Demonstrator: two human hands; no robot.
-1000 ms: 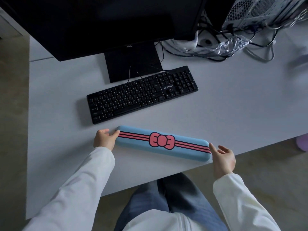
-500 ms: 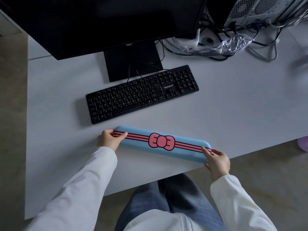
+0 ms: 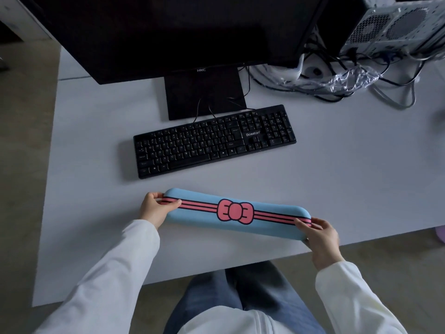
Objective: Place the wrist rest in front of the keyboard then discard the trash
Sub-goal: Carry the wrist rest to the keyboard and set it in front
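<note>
A long blue wrist rest [image 3: 207,218] with pink stripes and a pink bow lies across the near part of the white desk [image 3: 349,189], angled down to the right. My left hand [image 3: 154,209] grips its left end, thumb on top. My right hand [image 3: 321,239] grips its right end at the desk's front edge. A black keyboard [image 3: 214,141] sits further back, a gap of bare desk between it and the wrist rest. Crumpled clear plastic wrap [image 3: 349,79] lies among cables at the back right.
A black monitor [image 3: 168,32] on its stand [image 3: 204,92] rises behind the keyboard. A computer case [image 3: 397,22] and tangled cables [image 3: 385,92] fill the back right corner. My legs in jeans [image 3: 240,297] are under the desk's front edge.
Both hands have closed on the ends of the wrist rest; a second ago the right hand was open beside it and the left only touched it. The wrist rest has barely moved.
</note>
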